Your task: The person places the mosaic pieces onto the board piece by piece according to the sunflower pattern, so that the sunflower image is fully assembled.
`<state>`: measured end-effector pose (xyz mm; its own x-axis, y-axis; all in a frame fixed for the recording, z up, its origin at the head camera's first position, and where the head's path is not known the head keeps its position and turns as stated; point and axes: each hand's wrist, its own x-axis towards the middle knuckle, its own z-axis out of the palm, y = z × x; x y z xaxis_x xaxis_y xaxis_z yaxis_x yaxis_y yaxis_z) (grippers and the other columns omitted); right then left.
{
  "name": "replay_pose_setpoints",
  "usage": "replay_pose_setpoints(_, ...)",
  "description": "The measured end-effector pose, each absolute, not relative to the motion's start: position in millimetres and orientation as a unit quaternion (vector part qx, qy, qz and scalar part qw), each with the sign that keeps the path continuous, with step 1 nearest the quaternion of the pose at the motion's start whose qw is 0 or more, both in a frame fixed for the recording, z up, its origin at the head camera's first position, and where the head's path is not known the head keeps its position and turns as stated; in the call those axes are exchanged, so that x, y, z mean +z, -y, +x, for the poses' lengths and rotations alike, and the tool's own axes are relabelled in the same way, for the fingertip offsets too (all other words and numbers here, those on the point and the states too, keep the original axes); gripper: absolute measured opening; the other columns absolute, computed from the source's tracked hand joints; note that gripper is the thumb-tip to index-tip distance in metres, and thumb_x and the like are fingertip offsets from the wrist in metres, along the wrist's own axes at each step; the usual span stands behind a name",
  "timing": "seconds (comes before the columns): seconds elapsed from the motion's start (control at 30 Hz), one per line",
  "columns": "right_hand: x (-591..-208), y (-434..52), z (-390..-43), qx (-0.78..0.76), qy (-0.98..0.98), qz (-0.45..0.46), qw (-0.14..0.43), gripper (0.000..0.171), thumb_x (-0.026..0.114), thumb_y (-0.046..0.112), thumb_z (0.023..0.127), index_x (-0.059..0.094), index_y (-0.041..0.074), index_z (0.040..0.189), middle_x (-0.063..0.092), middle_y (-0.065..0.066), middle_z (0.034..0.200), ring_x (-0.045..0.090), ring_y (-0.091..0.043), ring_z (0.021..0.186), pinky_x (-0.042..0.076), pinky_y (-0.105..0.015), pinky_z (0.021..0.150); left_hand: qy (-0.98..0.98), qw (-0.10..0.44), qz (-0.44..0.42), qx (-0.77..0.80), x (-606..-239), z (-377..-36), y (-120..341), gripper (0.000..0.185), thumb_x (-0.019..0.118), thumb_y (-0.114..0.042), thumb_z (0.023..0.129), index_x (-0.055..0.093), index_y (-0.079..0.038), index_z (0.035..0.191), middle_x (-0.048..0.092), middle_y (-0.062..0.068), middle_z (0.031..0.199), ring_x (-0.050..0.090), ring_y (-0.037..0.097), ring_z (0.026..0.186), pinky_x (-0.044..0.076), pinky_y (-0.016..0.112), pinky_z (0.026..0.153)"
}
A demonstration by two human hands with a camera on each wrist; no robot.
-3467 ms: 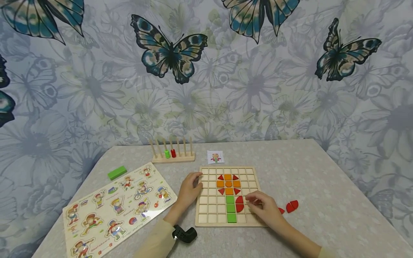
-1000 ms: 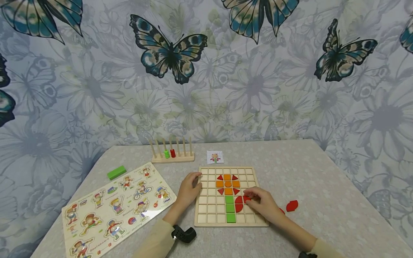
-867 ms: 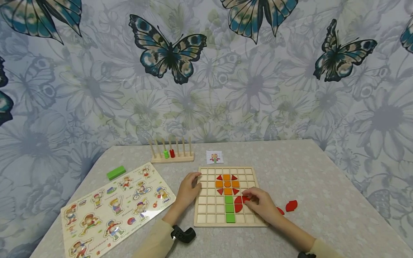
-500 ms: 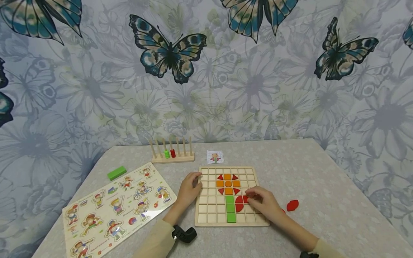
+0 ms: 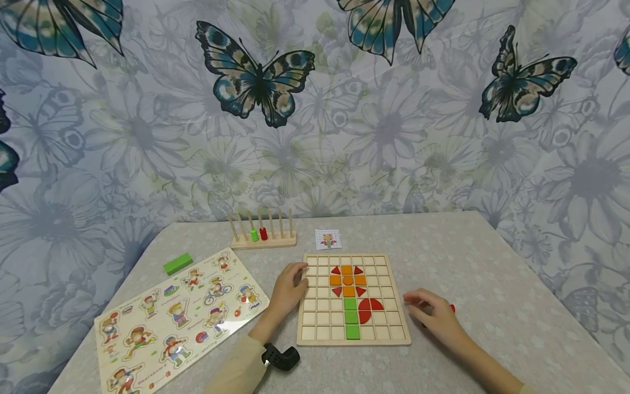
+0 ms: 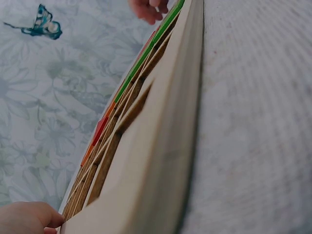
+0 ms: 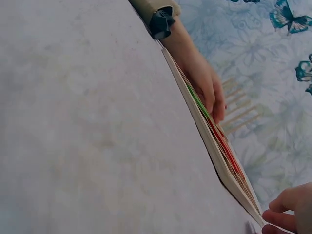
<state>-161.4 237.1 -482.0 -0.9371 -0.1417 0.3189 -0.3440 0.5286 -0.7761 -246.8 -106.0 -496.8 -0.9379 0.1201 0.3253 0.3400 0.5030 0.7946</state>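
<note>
A wooden grid board (image 5: pixel 315 332) lies on the table with flat coloured pieces in its cells. Orange pieces and red triangles make a flower head, and green squares (image 5: pixel 350 317) run below it like a stem. Right of the stem sit red quarter-circle pieces (image 5: pixel 365 317). My left hand (image 5: pixel 287 290) rests at the board's left edge, fingertips touching the rim. Just off the right edge, my right hand (image 5: pixel 433 316) is low over the table, fingers loosely bent, with no piece showing in them. A bit of red piece (image 5: pixel 452 308) peeks out behind it; the rest is hidden.
Behind the board lies a small pattern card (image 5: pixel 328 239). A peg stand (image 5: pixel 264 242) with green and red beads is at the back, left of the card. A picture puzzle board (image 5: pixel 182 323) and a green block (image 5: pixel 178 264) lie on the left.
My right hand pinched a red quarter-circle, set it on the board beside the other red pieces and let go. It has moved right, off the board. The left hand has stayed in place.
</note>
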Motion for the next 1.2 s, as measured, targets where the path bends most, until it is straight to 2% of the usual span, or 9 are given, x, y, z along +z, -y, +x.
replay_pose_setpoints(0.13, -484.8, -253.1, -153.2, 0.454, 0.870, 0.149, 0.123, 0.021, 0.068, 0.001, 0.082, 0.067, 0.003, 0.103, 0.068, -0.010, 0.091, 0.057, 0.001, 0.069, 0.050, -0.020, 0.054, 0.861, 0.113, -0.134, -0.478, -497.4, -247.1, 106.3, 0.035, 0.060, -0.005, 0.086, 0.060, -0.001, 0.121, 0.061, 0.014, 0.124, 0.057, 0.028, 0.119, 0.047, 0.044, 0.102)
replay_pose_setpoints(0.27, -484.6, -264.3, -145.6, 0.418, 0.877, 0.182, 0.151, 0.027, 0.075, 0.001, 0.076, 0.067, 0.005, 0.101, 0.069, -0.006, 0.089, 0.061, 0.000, 0.077, 0.048, -0.018, 0.060, 0.862, 0.113, -0.133, -0.476, -498.8, -247.2, 106.3, 0.035, 0.060, -0.004, 0.086, 0.060, -0.002, 0.121, 0.061, 0.013, 0.124, 0.057, 0.027, 0.119, 0.047, 0.044, 0.102)
replay_pose_setpoints(0.37, -483.5, -270.3, -143.2, 0.407, 0.878, 0.207, 0.144, 0.034, 0.079, 0.004, 0.072, 0.067, 0.006, 0.104, 0.069, -0.004, 0.092, 0.061, 0.000, 0.081, 0.048, -0.017, 0.064, 0.862, 0.117, -0.135, -0.475, -499.8, -247.7, 106.5, 0.035, 0.061, -0.004, 0.086, 0.060, -0.001, 0.121, 0.061, 0.013, 0.123, 0.057, 0.027, 0.119, 0.047, 0.044, 0.102)
replay_pose_setpoints(0.6, -486.1, -272.1, -143.4, 0.403, 0.880, 0.219, 0.124, 0.034, 0.078, 0.004, 0.073, 0.067, 0.007, 0.106, 0.071, -0.007, 0.097, 0.061, 0.001, 0.084, 0.050, -0.016, 0.068, 0.864, 0.119, -0.134, -0.471, -500.3, -248.8, 108.0, 0.035, 0.061, -0.005, 0.086, 0.060, -0.002, 0.121, 0.061, 0.013, 0.123, 0.057, 0.027, 0.118, 0.047, 0.044, 0.101)
replay_pose_setpoints(0.77, -488.6, -267.2, -143.4, 0.413, 0.865, 0.247, 0.139, 0.033, 0.077, 0.002, 0.074, 0.067, 0.006, 0.105, 0.071, -0.008, 0.096, 0.064, -0.003, 0.087, 0.050, -0.010, 0.076, 0.864, 0.117, -0.134, -0.471, -499.1, -248.3, 108.2, 0.035, 0.061, -0.005, 0.086, 0.060, -0.002, 0.121, 0.061, 0.013, 0.123, 0.057, 0.028, 0.118, 0.047, 0.044, 0.100)
replay_pose_setpoints(0.93, -489.8, -262.8, -143.0, 0.423, 0.857, 0.253, 0.151, 0.035, 0.077, -0.004, 0.071, 0.068, 0.005, 0.104, 0.070, -0.008, 0.095, 0.062, -0.001, 0.090, 0.046, -0.003, 0.081, 0.864, 0.120, -0.137, -0.469, -498.3, -247.9, 107.7, 0.035, 0.061, -0.005, 0.086, 0.060, -0.002, 0.121, 0.061, 0.013, 0.122, 0.058, 0.028, 0.118, 0.047, 0.044, 0.100)
replay_pose_setpoints(1.07, -489.3, -261.0, -142.9, 0.418, 0.862, 0.242, 0.153, 0.037, 0.077, -0.006, 0.070, 0.068, 0.005, 0.104, 0.070, -0.008, 0.096, 0.061, 0.002, 0.091, 0.046, -0.002, 0.081, 0.863, 0.124, -0.138, -0.471, -497.5, -247.7, 107.0, 0.035, 0.061, -0.004, 0.085, 0.060, 0.000, 0.121, 0.062, 0.014, 0.122, 0.058, 0.028, 0.117, 0.048, 0.044, 0.100)
replay_pose_setpoints(1.2, -487.3, -258.6, -143.6, 0.408, 0.874, 0.212, 0.158, 0.035, 0.077, -0.004, 0.070, 0.068, 0.006, 0.102, 0.070, -0.007, 0.094, 0.059, 0.005, 0.087, 0.049, -0.008, 0.073, 0.862, 0.120, -0.137, -0.473, -497.2, -247.2, 106.7, 0.035, 0.061, -0.004, 0.086, 0.060, -0.001, 0.121, 0.062, 0.014, 0.122, 0.057, 0.027, 0.118, 0.047, 0.044, 0.101)
